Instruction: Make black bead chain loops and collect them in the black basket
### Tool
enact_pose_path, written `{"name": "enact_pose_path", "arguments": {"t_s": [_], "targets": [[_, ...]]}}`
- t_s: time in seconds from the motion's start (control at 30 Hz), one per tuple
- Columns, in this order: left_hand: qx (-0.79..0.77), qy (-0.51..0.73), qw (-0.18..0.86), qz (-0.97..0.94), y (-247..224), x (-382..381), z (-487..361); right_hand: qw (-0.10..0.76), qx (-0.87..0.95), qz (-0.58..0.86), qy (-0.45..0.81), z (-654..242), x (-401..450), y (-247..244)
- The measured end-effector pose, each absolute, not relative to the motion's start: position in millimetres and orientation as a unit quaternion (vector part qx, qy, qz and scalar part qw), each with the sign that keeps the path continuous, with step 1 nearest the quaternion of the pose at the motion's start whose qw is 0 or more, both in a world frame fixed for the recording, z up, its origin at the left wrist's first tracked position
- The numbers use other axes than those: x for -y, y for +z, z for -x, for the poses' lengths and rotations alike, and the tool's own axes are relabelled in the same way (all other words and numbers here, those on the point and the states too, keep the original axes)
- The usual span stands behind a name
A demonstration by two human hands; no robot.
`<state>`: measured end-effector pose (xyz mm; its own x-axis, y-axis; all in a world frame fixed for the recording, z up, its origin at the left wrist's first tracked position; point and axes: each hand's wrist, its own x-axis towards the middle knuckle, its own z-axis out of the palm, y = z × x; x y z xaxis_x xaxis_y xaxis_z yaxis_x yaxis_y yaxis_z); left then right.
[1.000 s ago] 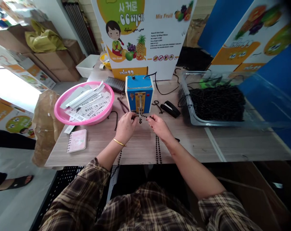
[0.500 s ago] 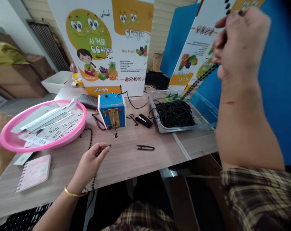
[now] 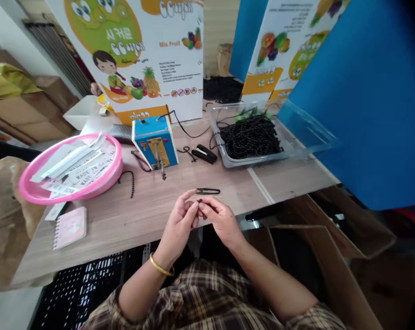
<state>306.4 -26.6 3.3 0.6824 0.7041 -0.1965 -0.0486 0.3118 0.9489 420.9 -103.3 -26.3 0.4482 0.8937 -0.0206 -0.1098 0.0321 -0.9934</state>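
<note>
Black bead (image 3: pixel 199 200), tiny and round, pinched right now between the nearly closed grips of the left hand (image 3: pixel 178 224) and right hand (image 3: pixel 221 224), held close for fine control, black steel thread snips (image 3: pixel 208 191) lying handy just beyond the grip on the pale wooden counter (image 3: pixel 149 206).
</note>
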Motion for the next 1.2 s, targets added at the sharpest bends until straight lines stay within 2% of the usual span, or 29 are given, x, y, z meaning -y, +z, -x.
{"name": "enact_pose_path", "arguments": {"t_s": [0.13,0.2,0.33,0.47,0.53,0.67,0.73,0.8,1.0,1.07,1.2], "targets": [[-0.320,0.202,0.750,-0.542,-11,45,-323,0.655,0.263,0.554,0.441,-427,125,-41],[-0.310,0.138,0.731,-0.591,-18,51,-328,0.668,0.230,0.563,0.428,-439,140,-51],[-0.257,-0.021,0.618,-0.743,-28,52,-334,0.709,0.098,0.635,0.289,-480,179,-83],[-0.234,-0.125,0.530,-0.805,-30,45,-341,0.738,-0.002,0.648,0.189,-527,213,-120],[-0.232,-0.175,0.528,-0.798,-28,42,-345,0.735,-0.010,0.650,0.190,-542,222,-133],[-0.232,-0.283,0.594,-0.716,-30,43,-347,0.732,0.007,0.649,0.209,-551,224,-142],[-0.244,-0.262,0.589,-0.725,-37,48,-347,0.730,0.012,0.646,0.222,-549,223,-140],[-0.243,-0.188,0.555,-0.773,-45,57,-348,0.731,0.015,0.642,0.232,-546,223,-134],[-0.122,-0.011,0.434,-0.892,-79,96,-376,0.740,0.070,0.611,0.271,-535,234,-104],[-0.110,-0.037,0.423,-0.899,-90,101,-386,0.742,0.080,0.606,0.276,-535,236,-99],[-0.087,-0.263,0.448,-0.850,-102,95,-385,0.754,0.019,0.606,0.252,-544,234,-109]]}}
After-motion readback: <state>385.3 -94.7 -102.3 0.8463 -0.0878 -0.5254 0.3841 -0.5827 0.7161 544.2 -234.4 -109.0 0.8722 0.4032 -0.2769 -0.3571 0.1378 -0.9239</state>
